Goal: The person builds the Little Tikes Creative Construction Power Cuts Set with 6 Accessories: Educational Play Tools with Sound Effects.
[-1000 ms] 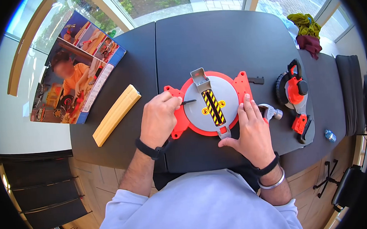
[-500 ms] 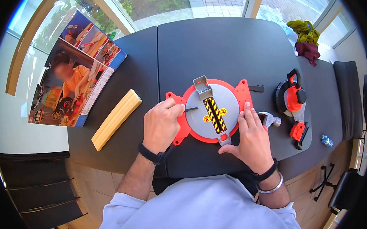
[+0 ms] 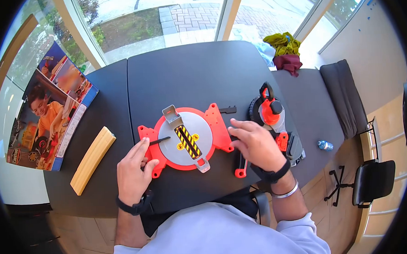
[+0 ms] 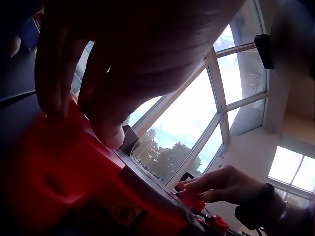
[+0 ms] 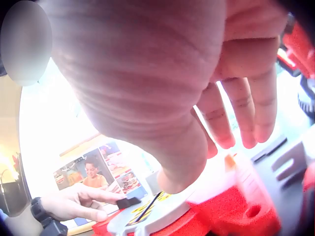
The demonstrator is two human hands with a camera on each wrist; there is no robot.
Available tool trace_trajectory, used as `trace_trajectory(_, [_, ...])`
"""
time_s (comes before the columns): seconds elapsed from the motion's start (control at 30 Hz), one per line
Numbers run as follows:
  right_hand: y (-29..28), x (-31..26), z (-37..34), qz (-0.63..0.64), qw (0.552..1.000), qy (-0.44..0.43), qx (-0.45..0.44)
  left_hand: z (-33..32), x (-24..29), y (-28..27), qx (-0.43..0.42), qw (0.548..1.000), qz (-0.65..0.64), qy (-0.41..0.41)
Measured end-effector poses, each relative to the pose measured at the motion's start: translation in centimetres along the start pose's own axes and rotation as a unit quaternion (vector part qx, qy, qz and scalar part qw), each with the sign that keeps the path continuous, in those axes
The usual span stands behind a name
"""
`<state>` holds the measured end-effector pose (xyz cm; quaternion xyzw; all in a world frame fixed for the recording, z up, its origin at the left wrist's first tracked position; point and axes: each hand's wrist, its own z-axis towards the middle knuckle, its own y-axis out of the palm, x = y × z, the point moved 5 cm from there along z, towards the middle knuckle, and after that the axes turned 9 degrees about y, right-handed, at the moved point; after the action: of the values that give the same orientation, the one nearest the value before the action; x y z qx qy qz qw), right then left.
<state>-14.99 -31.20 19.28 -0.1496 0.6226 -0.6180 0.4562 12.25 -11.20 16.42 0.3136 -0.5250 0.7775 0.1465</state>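
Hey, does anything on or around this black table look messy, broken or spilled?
Nothing looks clearly spilled or broken. The crumpled olive-green cloth and maroon cloth by the glass window look untidy: they're bunched in a loose heap, not folded.

smooth plastic base, matt wooden block

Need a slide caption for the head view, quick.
Left hand and right hand flank the red-and-gray base, wood at left, toy saw at right.
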Motion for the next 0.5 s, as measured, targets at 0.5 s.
trace_trajectory(0.5, [3.4,4.6,8.9,-0.172,0.983,0.031,-0.056,-2.8,0.7,-1.1,-0.013,0.998,0.049,0.023])
